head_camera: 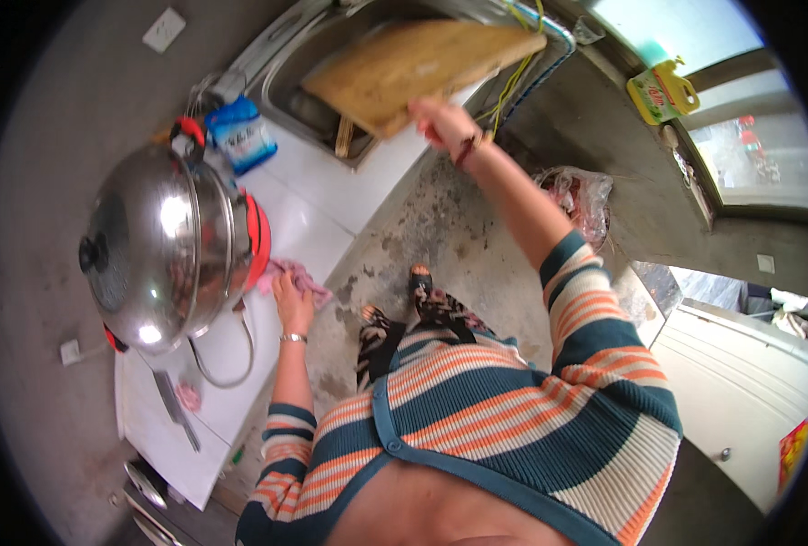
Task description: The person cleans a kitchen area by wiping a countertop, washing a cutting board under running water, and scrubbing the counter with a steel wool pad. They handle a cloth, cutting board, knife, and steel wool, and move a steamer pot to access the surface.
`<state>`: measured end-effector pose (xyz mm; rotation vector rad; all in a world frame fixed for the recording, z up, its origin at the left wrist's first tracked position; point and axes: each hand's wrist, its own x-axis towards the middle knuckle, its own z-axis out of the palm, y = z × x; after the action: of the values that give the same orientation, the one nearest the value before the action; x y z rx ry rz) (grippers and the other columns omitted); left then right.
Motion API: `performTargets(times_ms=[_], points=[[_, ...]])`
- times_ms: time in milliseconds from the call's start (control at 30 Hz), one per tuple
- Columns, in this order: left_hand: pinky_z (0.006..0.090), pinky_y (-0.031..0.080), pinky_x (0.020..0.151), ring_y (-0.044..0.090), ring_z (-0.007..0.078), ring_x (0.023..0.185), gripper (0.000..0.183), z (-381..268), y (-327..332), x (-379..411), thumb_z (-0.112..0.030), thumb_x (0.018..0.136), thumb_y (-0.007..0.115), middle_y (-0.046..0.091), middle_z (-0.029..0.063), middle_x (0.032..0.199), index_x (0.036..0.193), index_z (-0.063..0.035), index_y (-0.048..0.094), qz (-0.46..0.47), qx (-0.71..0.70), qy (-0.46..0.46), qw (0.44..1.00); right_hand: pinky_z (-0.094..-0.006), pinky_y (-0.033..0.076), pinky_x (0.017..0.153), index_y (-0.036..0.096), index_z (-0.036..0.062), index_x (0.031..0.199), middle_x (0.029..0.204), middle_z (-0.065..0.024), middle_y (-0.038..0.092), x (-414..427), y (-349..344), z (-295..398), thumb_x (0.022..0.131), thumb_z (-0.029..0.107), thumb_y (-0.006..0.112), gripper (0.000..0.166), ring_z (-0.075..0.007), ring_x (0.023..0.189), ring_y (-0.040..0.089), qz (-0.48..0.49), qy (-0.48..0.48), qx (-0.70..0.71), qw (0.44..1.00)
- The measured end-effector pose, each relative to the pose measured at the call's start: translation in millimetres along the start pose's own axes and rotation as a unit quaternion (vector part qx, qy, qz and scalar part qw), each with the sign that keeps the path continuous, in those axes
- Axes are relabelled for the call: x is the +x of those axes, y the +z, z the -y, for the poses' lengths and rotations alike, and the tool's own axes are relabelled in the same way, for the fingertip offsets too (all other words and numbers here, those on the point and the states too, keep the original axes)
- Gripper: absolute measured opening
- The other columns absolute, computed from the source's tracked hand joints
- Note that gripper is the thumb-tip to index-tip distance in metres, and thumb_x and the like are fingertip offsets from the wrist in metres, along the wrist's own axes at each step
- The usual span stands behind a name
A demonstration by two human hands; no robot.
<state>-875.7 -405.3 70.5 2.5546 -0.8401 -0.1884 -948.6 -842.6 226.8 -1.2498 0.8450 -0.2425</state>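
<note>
My right hand (445, 126) grips the near edge of a wooden cutting board (424, 68), which is tilted over a steel sink (288, 89). My left hand (293, 304) rests on a crumpled pink cloth (308, 280) on the white tiled counter (301, 211). Just left of that hand stands a large lidded steel steamer pot (151, 246) with red handles. A cleaver or wide knife (175, 409) lies on the counter beside a small pink object (188, 396), too small to name.
A blue-and-white packet (240, 136) lies between pot and sink. A cable (230, 382) loops by the pot. Yellow cord and a blue-white hose (547, 75) hang at the sink's right. A yellow jug (663, 92) stands on the window ledge; a plastic bag (585, 198) sits below.
</note>
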Motion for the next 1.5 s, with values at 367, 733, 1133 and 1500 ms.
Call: performTargets(times_ms=[367, 733, 1133, 1500], points=[[0.0418, 0.039, 0.091, 0.048, 0.0329, 0.108, 0.049, -60, 26, 32, -0.019, 0.069, 0.073, 0.051, 0.0129, 0.11, 0.112, -0.0071, 0.052, -0.022, -0.038, 0.059, 0.997, -0.0268, 0.032, 0.04, 0.055, 0.0029, 0.08, 0.058, -0.0032, 0.051, -12, -38, -83, 0.078, 0.027, 0.064, 0.026, -0.0118, 0.045, 0.044, -0.029, 0.075, 0.064, 0.995], [0.0451, 0.025, 0.106, 0.032, 0.0387, 0.125, 0.052, -163, 86, 107, -0.026, 0.076, 0.069, 0.037, 0.0208, 0.134, 0.119, -0.003, 0.052, -0.04, 0.021, 0.086, 0.995, -0.0219, 0.037, 0.049, 0.059, 0.0062, 0.09, 0.07, 0.0005, 0.057, -25, -97, -153, 0.09, 0.042, 0.055, 0.036, -0.0058, 0.055, 0.048, 0.046, 0.078, 0.13, 0.987], [0.0338, 0.047, 0.053, 0.056, 0.0245, 0.059, 0.036, -219, 153, 143, -0.025, 0.093, 0.047, 0.058, 0.0133, 0.081, 0.12, -0.0003, 0.046, -0.038, -0.181, -0.123, 0.975, -0.0246, 0.042, 0.053, 0.061, 0.0031, 0.081, 0.072, -0.0012, 0.058, 101, -181, -245, 0.09, 0.029, 0.052, 0.028, -0.0087, 0.057, 0.05, 0.031, 0.053, 0.236, 0.97], [0.044, 0.033, 0.095, 0.04, 0.0319, 0.107, 0.05, -236, 160, 150, -0.039, 0.087, 0.053, 0.039, 0.0195, 0.123, 0.118, 0.0006, 0.049, -0.131, 0.06, 0.011, 0.99, -0.026, 0.047, 0.068, 0.065, 0.0005, 0.093, 0.09, -0.0051, 0.065, 185, -134, -194, 0.087, 0.017, 0.052, 0.022, -0.0113, 0.078, 0.06, -0.069, 0.075, 0.369, 0.924]])
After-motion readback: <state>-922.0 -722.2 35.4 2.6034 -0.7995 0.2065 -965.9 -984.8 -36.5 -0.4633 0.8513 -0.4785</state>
